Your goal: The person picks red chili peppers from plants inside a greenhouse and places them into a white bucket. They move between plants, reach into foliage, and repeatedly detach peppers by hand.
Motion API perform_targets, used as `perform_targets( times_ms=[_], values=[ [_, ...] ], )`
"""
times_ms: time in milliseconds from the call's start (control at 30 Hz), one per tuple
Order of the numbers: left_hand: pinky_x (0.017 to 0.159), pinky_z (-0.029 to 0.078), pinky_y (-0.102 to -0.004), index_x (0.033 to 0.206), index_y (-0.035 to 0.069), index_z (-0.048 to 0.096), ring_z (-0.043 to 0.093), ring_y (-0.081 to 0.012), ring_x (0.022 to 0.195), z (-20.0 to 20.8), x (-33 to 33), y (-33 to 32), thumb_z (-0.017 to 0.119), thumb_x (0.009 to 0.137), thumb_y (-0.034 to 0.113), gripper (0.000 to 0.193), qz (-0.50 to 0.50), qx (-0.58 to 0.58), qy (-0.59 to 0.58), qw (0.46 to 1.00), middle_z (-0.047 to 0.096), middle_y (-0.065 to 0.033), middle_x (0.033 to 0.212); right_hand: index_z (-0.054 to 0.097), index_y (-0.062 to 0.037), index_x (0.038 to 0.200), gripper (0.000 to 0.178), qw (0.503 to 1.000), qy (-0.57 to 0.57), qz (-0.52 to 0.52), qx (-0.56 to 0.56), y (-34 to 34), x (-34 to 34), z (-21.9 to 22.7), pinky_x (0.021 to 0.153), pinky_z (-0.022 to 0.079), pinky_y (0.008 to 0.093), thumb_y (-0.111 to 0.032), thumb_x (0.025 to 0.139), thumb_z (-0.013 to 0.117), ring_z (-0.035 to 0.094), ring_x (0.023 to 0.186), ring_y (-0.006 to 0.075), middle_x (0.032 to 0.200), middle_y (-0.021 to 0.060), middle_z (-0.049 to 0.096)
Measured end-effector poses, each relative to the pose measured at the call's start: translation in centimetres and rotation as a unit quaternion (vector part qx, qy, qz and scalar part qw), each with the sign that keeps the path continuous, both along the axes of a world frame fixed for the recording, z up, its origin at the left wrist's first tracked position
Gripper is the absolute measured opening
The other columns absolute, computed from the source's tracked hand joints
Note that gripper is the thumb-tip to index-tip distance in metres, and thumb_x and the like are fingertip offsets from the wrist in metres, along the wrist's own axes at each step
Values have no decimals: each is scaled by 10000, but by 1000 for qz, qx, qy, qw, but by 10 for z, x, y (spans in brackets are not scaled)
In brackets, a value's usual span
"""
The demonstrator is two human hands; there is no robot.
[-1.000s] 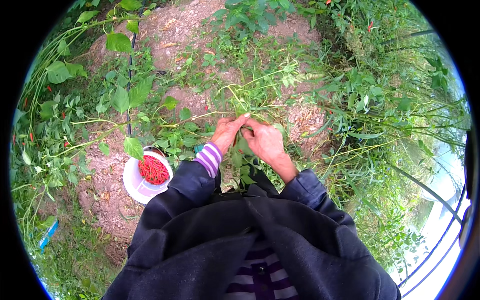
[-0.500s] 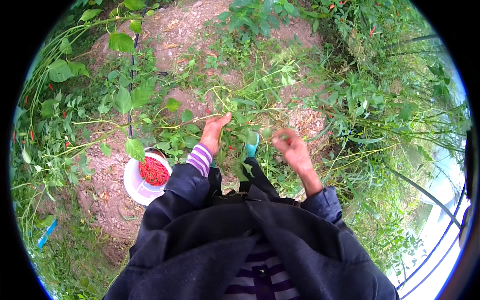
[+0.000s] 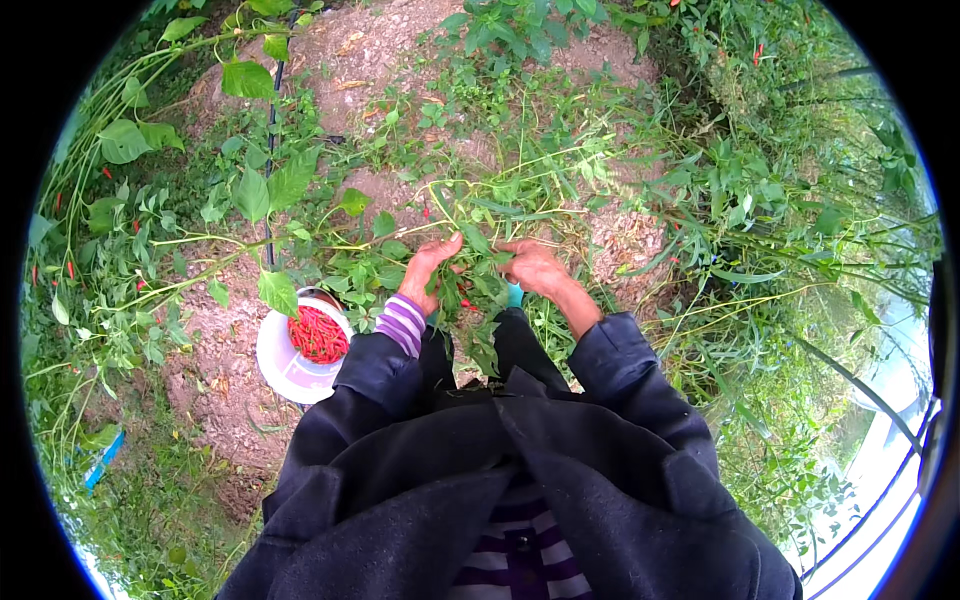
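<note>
A leafy green chili branch is gripped in my left hand, thumb up and the fingers partly behind leaves. From the other side my right hand reaches into the same foliage, its fingers drawn together at the leaves; what they pinch is hidden. A few red chilies show among the greenery close to my hands. On the ground left of my left forearm stands a white bucket, partly filled with red chilies.
A black drip hose runs over the bare soil at the left. Chili plants crowd the left side, and dense plants the right. A blue object lies at the lower left. Dark curved tubes cross the right edge.
My right hand has moved left from beside the plant into the leaves next to my left hand. The left hand keeps its hold on the branch.
</note>
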State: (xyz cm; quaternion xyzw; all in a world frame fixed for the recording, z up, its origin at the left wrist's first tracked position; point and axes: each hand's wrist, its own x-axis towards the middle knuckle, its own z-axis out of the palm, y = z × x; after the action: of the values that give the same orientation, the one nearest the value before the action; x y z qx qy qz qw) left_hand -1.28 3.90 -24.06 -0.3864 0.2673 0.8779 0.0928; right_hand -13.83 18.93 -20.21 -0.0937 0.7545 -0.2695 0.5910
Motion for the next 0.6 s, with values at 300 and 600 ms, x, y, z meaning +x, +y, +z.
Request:
perform_targets(
  times_ms=[300,600],
  values=[
    [794,489,-364,1037,-46,605,602,-240,893,-33,-8,5,664,803,385,493,-132,-279,-133,942,628,-152,992,623,-68,1047,310,935,310,149,-83,-7,29,5,759,482,413,-228,790,554,621,868,305,888,146,652],
    [627,468,-395,869,-17,612,586,-271,652,-81,-7,-2,643,813,321,344,-161,-492,-104,849,631,-137,801,648,-73,905,240,947,226,168,-152,-25,23,63,750,484,369,-277,818,558,631,818,268,833,135,656]
  ],
)
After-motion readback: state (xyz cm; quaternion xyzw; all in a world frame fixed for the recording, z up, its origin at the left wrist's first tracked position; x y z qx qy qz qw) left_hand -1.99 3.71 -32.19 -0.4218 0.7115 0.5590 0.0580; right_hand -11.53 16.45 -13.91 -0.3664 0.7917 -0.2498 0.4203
